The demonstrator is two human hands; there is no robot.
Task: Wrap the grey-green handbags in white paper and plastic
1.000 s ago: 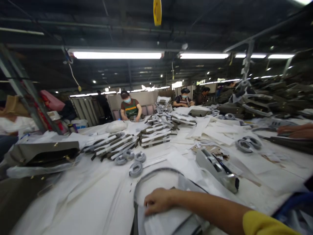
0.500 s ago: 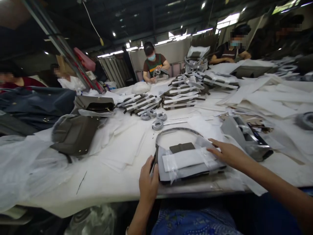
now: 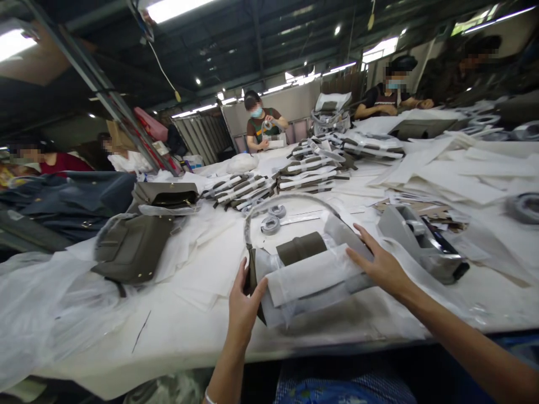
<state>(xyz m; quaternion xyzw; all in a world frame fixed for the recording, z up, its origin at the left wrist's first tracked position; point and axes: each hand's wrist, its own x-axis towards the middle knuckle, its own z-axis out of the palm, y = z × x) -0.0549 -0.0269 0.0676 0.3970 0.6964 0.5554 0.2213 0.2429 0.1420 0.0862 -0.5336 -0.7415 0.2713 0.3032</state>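
Between my hands is a dark olive handbag (image 3: 301,248), its front mostly covered by white paper (image 3: 314,278) and clear film. My left hand (image 3: 245,303) grips its left side, thumb over the front and fingers behind. On the right side, my right hand (image 3: 381,265) holds the bag with thumb and fingers around the wrapped edge; part of that grip is hidden. The wrapped handle (image 3: 249,219) arches up away from me, in front of several small grey rolls (image 3: 270,225). The bag leans back at a tilt above the table's front edge.
To the right stands a grey tape dispenser (image 3: 415,241). An olive bag (image 3: 132,247) lies left, beside crumpled plastic film (image 3: 54,303). Wrapped flat pieces (image 3: 311,168) are piled farther back. Loose white sheets (image 3: 467,174) spread at right. Co-workers sit across the table (image 3: 177,331).
The handbag has been raised and tilted, shifting slightly left, and its handle now overlaps the grey rolls. Both my hands moved with it. The view has tipped upward a little.
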